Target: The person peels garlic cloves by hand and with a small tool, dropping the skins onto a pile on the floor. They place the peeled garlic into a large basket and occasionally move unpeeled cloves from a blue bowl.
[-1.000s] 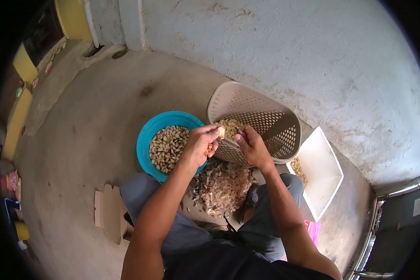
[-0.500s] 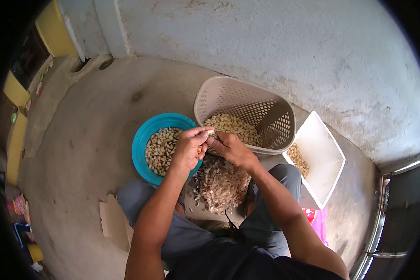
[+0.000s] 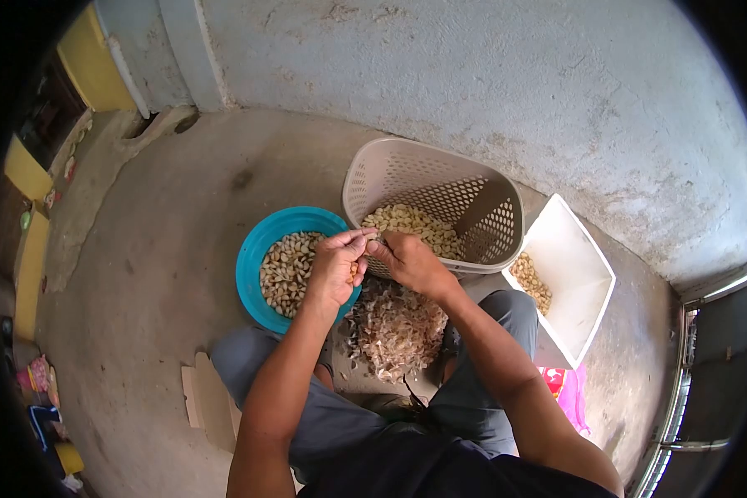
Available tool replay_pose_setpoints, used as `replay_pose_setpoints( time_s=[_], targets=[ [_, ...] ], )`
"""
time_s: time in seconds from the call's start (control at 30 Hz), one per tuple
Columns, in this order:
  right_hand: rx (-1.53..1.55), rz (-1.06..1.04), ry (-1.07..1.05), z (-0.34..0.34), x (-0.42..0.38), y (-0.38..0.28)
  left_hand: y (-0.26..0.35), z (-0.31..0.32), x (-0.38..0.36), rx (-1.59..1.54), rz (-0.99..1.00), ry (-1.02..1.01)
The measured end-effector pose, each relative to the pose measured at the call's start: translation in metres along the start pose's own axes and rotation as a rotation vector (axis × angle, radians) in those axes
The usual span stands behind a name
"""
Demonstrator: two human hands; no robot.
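My left hand [image 3: 334, 267] is closed, its thumb and forefinger pinched against the fingertips of my right hand [image 3: 412, 262]. Between them is a garlic clove, now mostly hidden by the fingers. Brownish cloves [image 3: 353, 272] show under the curled fingers of my left hand. My right hand is also closed, and whether it holds a small tool I cannot make out. Left of the hands, a blue basin [image 3: 250, 267] holds unpeeled garlic cloves [image 3: 288, 270]. Behind them, a beige perforated basket [image 3: 498, 178] contains pale peeled cloves [image 3: 415, 228]. Below lies a heap of papery skins [image 3: 398, 332].
A white box [image 3: 577, 274] with some cloves [image 3: 529, 280] leans at the right, beside a pink bag [image 3: 571, 402]. Cardboard [image 3: 210, 402] lies by my left knee. A pale blue wall [image 3: 490, 75] rises behind the basket.
The pale clove that showed between my fingertips is now mostly covered by them. Both hands stay in nearly the same place; the view has shifted slightly.
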State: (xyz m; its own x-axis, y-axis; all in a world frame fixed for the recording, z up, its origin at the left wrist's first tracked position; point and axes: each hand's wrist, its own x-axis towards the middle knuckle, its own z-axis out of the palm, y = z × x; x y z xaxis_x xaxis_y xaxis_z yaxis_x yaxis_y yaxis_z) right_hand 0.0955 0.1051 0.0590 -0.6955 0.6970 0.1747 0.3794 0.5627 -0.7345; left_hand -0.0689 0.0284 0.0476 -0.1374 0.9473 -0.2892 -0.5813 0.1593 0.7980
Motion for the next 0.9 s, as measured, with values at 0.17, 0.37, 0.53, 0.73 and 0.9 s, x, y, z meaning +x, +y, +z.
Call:
replay_pose_setpoints(
  time_s=[0.17,0.37,0.53,0.73,0.9],
  targets=[
    [-0.025,-0.038,-0.079,-0.009,-0.007,-0.024,-0.002,-0.003,0.003,-0.068,-0.020,0.066],
    [-0.112,-0.119,-0.113,-0.001,-0.019,-0.022,0.002,-0.009,0.007,-0.056,0.009,0.039],
    [-0.062,-0.117,-0.238,-0.021,-0.022,0.003,0.004,-0.007,0.003,-0.043,0.025,-0.004],
    [0.204,0.095,-0.096,-0.035,-0.013,0.010,0.005,-0.006,0.003,-0.036,-0.005,-0.078],
    [0.183,-0.010,0.022,-0.019,-0.014,0.005,-0.005,-0.002,0.006,-0.066,-0.061,-0.147]
  ],
)
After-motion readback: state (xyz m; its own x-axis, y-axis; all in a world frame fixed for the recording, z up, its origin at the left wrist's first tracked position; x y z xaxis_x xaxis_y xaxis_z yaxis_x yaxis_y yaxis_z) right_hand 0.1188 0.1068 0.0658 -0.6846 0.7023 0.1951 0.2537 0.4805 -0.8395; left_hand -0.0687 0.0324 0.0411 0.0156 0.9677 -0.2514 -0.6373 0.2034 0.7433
